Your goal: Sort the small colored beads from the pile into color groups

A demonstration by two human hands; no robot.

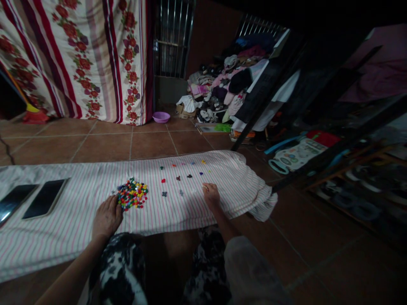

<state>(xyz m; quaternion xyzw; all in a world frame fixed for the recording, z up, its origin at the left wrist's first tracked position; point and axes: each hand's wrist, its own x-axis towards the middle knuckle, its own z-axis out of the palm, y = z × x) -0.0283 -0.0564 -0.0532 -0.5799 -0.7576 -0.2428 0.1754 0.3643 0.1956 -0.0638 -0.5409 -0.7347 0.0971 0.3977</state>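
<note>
A heap of small beads or plastic pieces (132, 195) in many colours lies on a striped cloth (79, 190). Against the heap's left edge rests my left hand (107, 215), palm down with its fingers stretched out. My right hand (211, 196) is over the cloth farther right, fingers pinched together; what is between them is too small to make out. Left of it sit small sorted clusters, among them a grey cluster (181, 192), a dark grey cluster (164, 194), a red cluster (163, 181), a brown cluster (178, 178) and a black cluster (190, 176).
Two phones (46, 199) lie at the cloth's left. Behind are a flowered curtain (104, 59), a purple basin (161, 117) and a big pile of clothes (222, 84). A toy panel (295, 154) stands on the tiled floor at right, near a dark slanting post (251, 131).
</note>
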